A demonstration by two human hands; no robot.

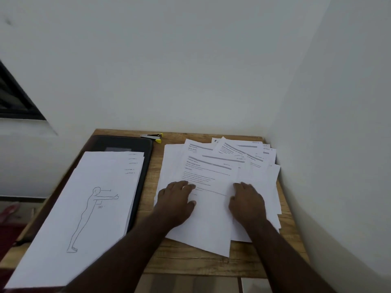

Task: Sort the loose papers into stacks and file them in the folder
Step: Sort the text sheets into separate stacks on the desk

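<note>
One sorted stack (84, 204) lies on the dark folder (127, 144), left on the surface (190, 263). Loose papers (222, 172) remain fanned at right. Left hand (175, 199) and right hand (246, 199) rest flat, fingers spread, gripping nothing. Most sorting, all filing outstanding.

- You have one view only, from the camera on your head; no second view shares the scene.
- It looks forward and steeply down onto the wooden table (190, 265), which fills the lower half of the frame.
- The white wall (169, 70) takes the whole upper half, so you face a corner, with a second wall curving down the right edge.
- You are close: your forearms enter from the bottom edge, and your left hand (175, 199) and right hand (247, 201) sit just below centre.
- The wide lens bends straight edges near the frame's sides.
</note>
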